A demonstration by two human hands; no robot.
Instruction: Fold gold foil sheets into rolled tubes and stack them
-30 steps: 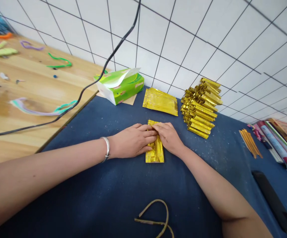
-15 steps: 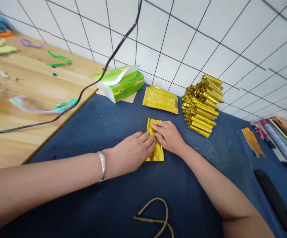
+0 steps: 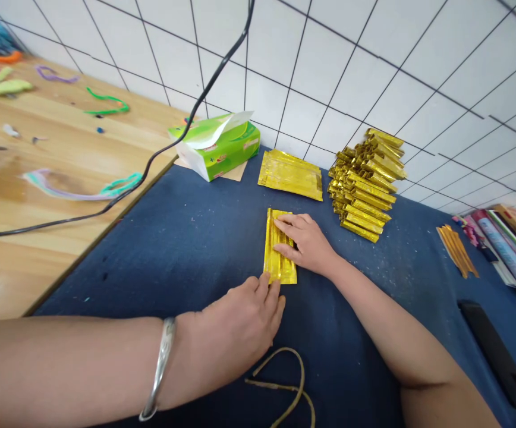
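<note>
Gold foil (image 3: 271, 246), marked with long creases, lies flat on the dark blue counter (image 3: 186, 255), its long sides running toward the tiled wall (image 3: 267, 95). I have the right hand (image 3: 309, 244) resting on the foil from its right side: that grip is spread, the fingers reaching over the far part and the thumb lying apart from them, nearer the middle. I have the left hand (image 3: 235, 321) lower, at the near edge. Its fingers are close together and bent, with the tips at the foil's near left corner; from my end I cannot tell whether that grip pinches the edge or only touches it. A silver bangle (image 3: 162, 362) circles the left wrist.

Beyond the foil, apart from it, I see a flat gold stack (image 3: 290, 175) near the wall, with a heap of narrow gold tubes (image 3: 365, 190) to its right and a green box (image 3: 231, 151) to its left. Just below the left hand I make out a bent cord (image 3: 301, 371). Off to the right lie some orange strips (image 3: 458, 252) and a black case (image 3: 494, 351). A black cable (image 3: 205, 89) crosses my view on the left, in front of a wooden surface (image 3: 75, 139).
</note>
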